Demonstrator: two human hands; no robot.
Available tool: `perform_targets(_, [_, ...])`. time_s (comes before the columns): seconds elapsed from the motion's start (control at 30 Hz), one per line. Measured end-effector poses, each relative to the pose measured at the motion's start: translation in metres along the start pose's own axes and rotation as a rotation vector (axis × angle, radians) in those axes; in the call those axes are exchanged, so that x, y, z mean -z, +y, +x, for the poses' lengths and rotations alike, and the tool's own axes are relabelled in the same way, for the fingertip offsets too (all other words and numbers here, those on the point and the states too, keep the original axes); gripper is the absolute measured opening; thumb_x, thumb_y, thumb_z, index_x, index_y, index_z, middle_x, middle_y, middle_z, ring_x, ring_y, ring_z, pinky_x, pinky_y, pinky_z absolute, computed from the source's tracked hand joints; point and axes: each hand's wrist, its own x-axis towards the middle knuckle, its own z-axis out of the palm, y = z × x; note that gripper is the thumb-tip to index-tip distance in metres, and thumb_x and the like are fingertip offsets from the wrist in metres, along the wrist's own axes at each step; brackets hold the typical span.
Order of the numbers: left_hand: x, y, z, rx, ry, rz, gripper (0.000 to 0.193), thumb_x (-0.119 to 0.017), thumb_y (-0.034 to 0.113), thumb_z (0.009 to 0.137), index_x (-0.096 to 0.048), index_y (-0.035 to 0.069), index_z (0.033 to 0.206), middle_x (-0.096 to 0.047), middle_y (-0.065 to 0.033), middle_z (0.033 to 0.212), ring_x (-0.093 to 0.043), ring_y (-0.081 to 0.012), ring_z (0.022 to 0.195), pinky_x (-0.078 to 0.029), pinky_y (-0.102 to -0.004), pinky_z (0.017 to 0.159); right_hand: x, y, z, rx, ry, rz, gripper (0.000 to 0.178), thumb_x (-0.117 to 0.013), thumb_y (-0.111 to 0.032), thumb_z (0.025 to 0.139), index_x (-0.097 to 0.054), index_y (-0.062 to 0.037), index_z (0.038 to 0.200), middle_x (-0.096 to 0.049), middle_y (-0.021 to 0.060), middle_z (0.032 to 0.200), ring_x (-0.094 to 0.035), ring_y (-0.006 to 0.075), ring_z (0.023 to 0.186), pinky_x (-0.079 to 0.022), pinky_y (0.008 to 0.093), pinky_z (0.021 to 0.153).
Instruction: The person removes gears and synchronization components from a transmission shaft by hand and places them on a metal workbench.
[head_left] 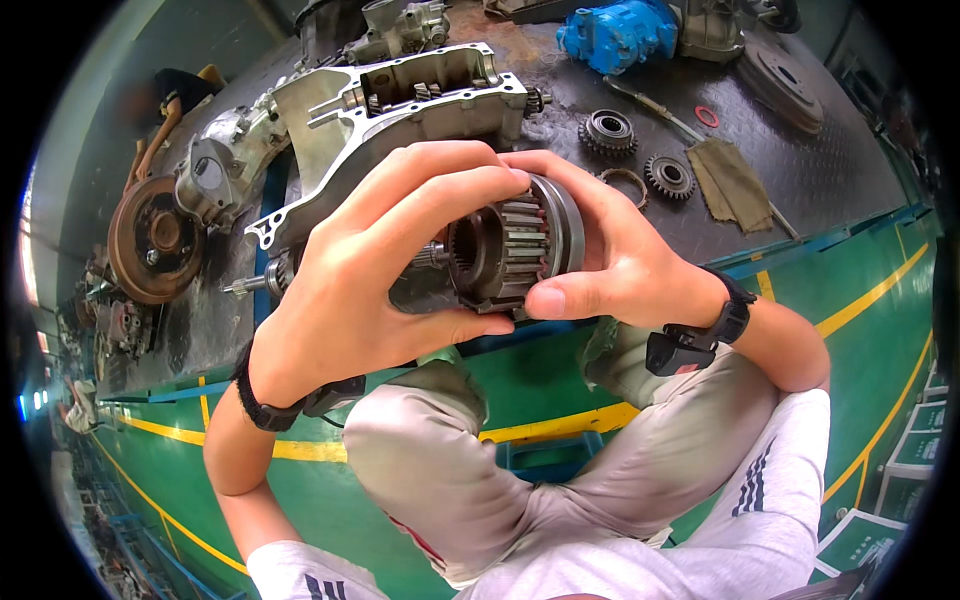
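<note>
Above my lap, near the bench's front edge, I hold a metal synchronizer gear point(522, 240) between both hands. Its toothed hub faces left, and a smooth grooved ring surrounds its right end. My left hand point(365, 255) curves round the hub, fingers over the top and thumb below. At the right end, my right hand point(645, 255) grips the ring, its thumb pressed on the near side. Just behind my hands lies an open gearbox housing point(322, 135) with gears inside. A splined shaft point(262, 282) shows partly behind my left hand.
On the steel bench point(850, 180) lie a ring gear point(608, 133), a smaller gear point(670, 177), a red ring point(707, 117) and a brown cloth point(730, 182) over a rod. A blue casing point(618, 36) stands behind. A rusty disc point(155, 240) and another person point(180, 95) are left.
</note>
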Motion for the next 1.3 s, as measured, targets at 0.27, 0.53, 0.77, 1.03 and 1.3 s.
perform_targets(0.27, [0.001,0.010,0.000,0.030,0.008,0.040,0.082,-0.098,0.014,0.063,-0.071,0.009,0.140,-0.067,-0.0113,0.140,-0.070,-0.0285,0.119,-0.064,-0.0388,0.090,0.001,-0.001,0.001,0.023,0.003,-0.022,0.104,-0.097,-0.016,0.085,-0.032,0.0019,0.164,-0.056,0.0137,0.149,-0.060,0.0206,0.135,-0.053,0.0390,0.116])
perform_targets(0.53, [0.001,0.010,0.000,-0.026,0.059,0.084,0.083,-0.095,0.013,0.062,-0.071,0.007,0.141,-0.069,-0.0127,0.140,-0.070,-0.0336,0.122,-0.060,-0.0422,0.099,0.000,-0.004,0.006,0.055,0.017,-0.065,0.103,-0.097,-0.016,0.084,-0.035,0.0028,0.164,-0.057,0.0132,0.149,-0.061,0.0202,0.133,-0.054,0.0386,0.114])
perform_targets(0.77, [0.004,-0.001,0.005,-0.016,0.032,0.093,0.088,-0.095,0.027,0.062,-0.069,0.010,0.145,-0.069,-0.0124,0.140,-0.070,-0.0370,0.120,-0.058,-0.0437,0.101,0.005,0.000,0.013,0.096,0.045,-0.145,0.092,-0.096,-0.024,0.086,-0.045,0.0026,0.158,-0.065,0.0099,0.139,-0.063,0.0177,0.128,-0.052,0.0369,0.112])
perform_targets(1.03, [-0.003,-0.013,0.004,0.029,0.005,-0.003,0.104,-0.094,0.033,0.070,-0.052,0.008,0.161,-0.051,-0.0154,0.166,-0.056,-0.0387,0.145,-0.049,-0.0441,0.119,0.004,0.012,0.021,0.021,0.168,0.157,0.061,-0.077,-0.036,0.105,-0.053,-0.0004,0.149,-0.068,0.0105,0.133,-0.070,0.0184,0.120,-0.063,0.0386,0.102])
perform_targets(1.3, [-0.012,-0.033,0.005,0.058,0.136,0.267,0.063,-0.081,0.007,0.090,-0.062,0.006,0.150,-0.070,-0.0202,0.142,-0.070,-0.0411,0.123,-0.058,-0.0442,0.103,-0.001,0.013,0.056,0.005,0.241,0.237,0.043,-0.062,-0.043,0.112,-0.069,-0.0035,0.127,-0.075,0.0074,0.119,-0.073,0.0182,0.112,-0.061,0.0380,0.102])
